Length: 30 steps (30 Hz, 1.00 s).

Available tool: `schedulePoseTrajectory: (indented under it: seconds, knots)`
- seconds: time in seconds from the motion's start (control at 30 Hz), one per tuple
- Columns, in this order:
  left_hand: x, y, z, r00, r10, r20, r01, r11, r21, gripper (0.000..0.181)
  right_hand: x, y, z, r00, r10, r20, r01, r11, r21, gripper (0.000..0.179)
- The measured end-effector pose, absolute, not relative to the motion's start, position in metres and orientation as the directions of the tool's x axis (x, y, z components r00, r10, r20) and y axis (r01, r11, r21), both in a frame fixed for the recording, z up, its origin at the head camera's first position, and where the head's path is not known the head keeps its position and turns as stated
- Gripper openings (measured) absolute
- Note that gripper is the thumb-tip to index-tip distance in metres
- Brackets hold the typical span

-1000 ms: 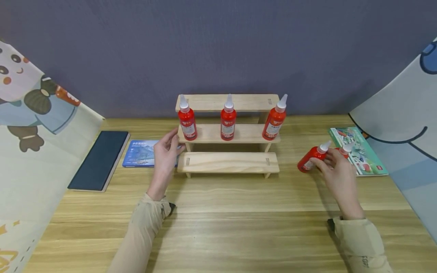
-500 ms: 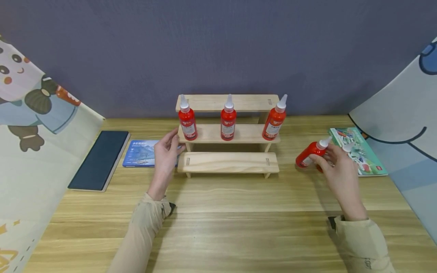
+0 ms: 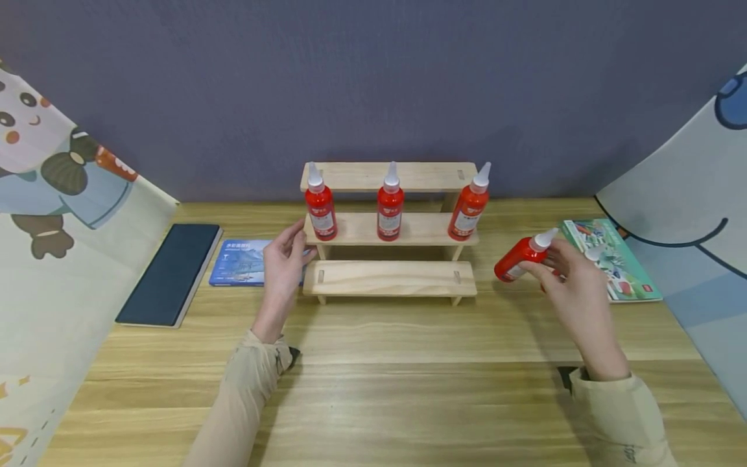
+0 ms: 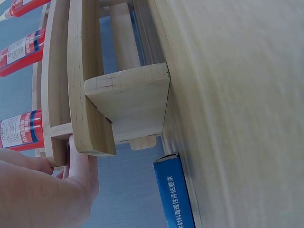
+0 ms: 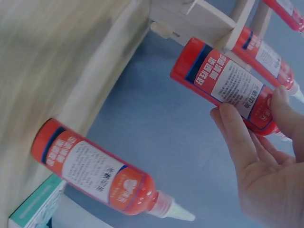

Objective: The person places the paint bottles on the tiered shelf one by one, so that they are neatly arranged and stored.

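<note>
A three-step wooden rack (image 3: 391, 277) stands by the back wall. On its middle step are three red squeeze bottles with white nozzle caps: a left bottle (image 3: 321, 213), a centre bottle (image 3: 390, 213) and a right bottle (image 3: 468, 213). My left hand (image 3: 281, 266) grips the middle step's left end with thumb and fingers. To the right of the rack, my right hand (image 3: 574, 285) holds a like red bottle (image 3: 518, 258) between thumb and fingers, tilted and off the table. Another red bottle (image 5: 95, 166) stands on the table, mostly hidden behind that hand in the head view.
A dark notebook (image 3: 169, 275) and a blue box (image 3: 239, 263) lie left of the rack, the box partly behind my left hand. At the right lies a green picture-covered book (image 3: 621, 259). Printed panels flank the wooden table (image 3: 373, 389) on both sides.
My right hand has lifted the held bottle slightly and carried it left, toward the rack. The left hand stays at the rack's left end.
</note>
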State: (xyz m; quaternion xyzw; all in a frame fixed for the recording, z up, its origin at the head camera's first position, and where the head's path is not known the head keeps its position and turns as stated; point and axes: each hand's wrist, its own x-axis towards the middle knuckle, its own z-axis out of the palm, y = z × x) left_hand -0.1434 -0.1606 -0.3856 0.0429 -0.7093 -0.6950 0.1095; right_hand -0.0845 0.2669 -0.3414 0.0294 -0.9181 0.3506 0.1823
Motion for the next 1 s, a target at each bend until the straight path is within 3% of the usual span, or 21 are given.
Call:
schedulePoseTrajectory:
  seconds: [0.3, 0.6, 1.0]
  knots:
    - [-0.143, -0.159, -0.385, -0.973, -0.217, 0.078, 0.078, 0.01, 0.997, 0.04, -0.082, 0.253, -0.332, -0.919, 0.029, 0.393, -0.235, 0.758, -0.608, 0.051]
    - [-0.143, -0.16, -0.385, -0.974, -0.214, 0.074, 0.073, 0.014, 0.997, 0.041, -0.084, 0.244, -0.327, -0.947, -0.023, 0.32, -0.238, 0.721, -0.651, 0.053]
    - [-0.143, -0.16, -0.385, -0.974, -0.213, 0.081, 0.08, 0.011, 0.997, 0.04, -0.092, 0.226, -0.331, -0.942, -0.114, 0.314, -0.305, 0.679, -0.668, 0.05]
